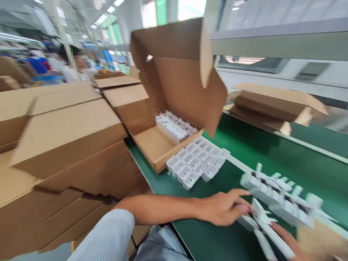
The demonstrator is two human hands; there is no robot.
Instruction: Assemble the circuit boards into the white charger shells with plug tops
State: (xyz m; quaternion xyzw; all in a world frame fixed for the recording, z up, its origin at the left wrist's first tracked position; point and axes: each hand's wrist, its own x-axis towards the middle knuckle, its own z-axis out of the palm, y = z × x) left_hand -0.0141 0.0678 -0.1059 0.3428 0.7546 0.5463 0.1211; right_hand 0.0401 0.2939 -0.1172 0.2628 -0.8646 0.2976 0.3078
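Observation:
My left hand reaches over the table with its index finger stretched out and its thumb bent in, gripping a small white plastic box. Just to its right, my right hand is partly hidden behind long white plastic pieces and closes around them; motion blurs them. Something small and dark shows by my left fingertips. Beyond both hands stands a row of white boxes with dark parts and upright white flaps. Left of it, several empty white trays sit in a block.
An open cardboard carton with white boxes inside stands behind the trays. Stacked cartons fill the left side. Flattened cardboard lies at the back right of the green table. Another person is in the distance.

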